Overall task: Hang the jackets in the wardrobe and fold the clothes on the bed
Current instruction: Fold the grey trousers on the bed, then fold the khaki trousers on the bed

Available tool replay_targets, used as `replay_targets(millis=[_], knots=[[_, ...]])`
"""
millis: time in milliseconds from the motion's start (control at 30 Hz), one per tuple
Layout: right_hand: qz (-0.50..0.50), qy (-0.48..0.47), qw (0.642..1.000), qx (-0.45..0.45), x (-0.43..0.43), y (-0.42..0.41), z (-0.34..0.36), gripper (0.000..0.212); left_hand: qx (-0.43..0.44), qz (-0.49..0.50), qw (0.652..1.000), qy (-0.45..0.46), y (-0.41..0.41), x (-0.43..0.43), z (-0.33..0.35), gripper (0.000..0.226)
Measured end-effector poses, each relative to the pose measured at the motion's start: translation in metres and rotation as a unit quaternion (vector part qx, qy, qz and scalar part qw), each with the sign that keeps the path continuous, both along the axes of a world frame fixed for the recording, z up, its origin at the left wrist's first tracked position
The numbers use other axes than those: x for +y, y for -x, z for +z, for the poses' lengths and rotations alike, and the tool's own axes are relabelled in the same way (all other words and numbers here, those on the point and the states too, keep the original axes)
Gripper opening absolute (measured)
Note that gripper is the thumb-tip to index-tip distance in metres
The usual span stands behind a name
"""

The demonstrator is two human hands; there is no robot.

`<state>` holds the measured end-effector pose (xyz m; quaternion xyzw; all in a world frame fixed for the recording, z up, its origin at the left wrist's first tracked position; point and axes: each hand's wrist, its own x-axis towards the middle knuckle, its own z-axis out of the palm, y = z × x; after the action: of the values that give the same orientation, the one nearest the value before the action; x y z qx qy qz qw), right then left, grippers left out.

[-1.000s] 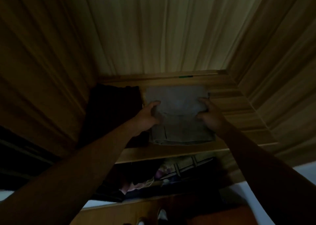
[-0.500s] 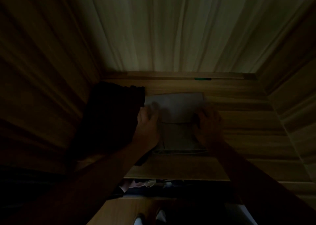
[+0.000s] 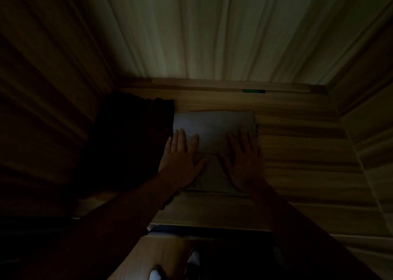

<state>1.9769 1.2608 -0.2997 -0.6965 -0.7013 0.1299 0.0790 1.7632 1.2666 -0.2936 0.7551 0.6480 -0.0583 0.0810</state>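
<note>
A folded grey garment (image 3: 214,128) lies flat on the wooden wardrobe shelf (image 3: 302,152), near the back. My left hand (image 3: 181,161) rests palm down on its left part with the fingers spread and straight. My right hand (image 3: 244,158) presses flat on its right part in the same way. A dark folded garment (image 3: 125,143) lies directly to the left, its edge touching the grey one. The scene is very dim.
The wardrobe's wooden side walls close in at the left (image 3: 49,101) and right (image 3: 370,101), with the pale back panel (image 3: 212,30) behind. A small green sticker (image 3: 254,91) marks the back ledge. Below the shelf edge my shoes (image 3: 174,267) show on the floor.
Both hands let go of the grey garment's sides and now lie flat on top of it. The garment has slid further back on the shelf, against the dark pile.
</note>
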Motion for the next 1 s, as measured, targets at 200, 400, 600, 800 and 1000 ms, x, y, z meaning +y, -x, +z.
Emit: replay_targets(millis=[200,400,600,800,1000], knots=[[0.017,0.067,0.997,-0.022,0.000,0.000,0.008,0.077,-0.050,0.003,0.998,0.040,0.006,-0.010,0.018,0.086],[0.102,0.001,0.993,0.063,-0.033,0.029,0.042,0.057,-0.213,0.039,0.975,0.057,0.043,-0.078,0.062,0.065],[0.173,0.128,0.952,0.217,-0.097,0.108,0.101,0.033,-0.273,0.086,0.957,0.035,0.113,-0.179,0.103,0.075],[0.334,0.236,0.903,0.133,-0.157,0.202,0.142,0.042,-0.236,0.174,0.954,0.061,0.204,-0.291,0.119,0.048],[0.447,0.259,0.853,0.068,-0.252,0.316,0.166,0.045,-0.241,0.284,0.926,0.053,0.279,-0.422,0.128,0.049]])
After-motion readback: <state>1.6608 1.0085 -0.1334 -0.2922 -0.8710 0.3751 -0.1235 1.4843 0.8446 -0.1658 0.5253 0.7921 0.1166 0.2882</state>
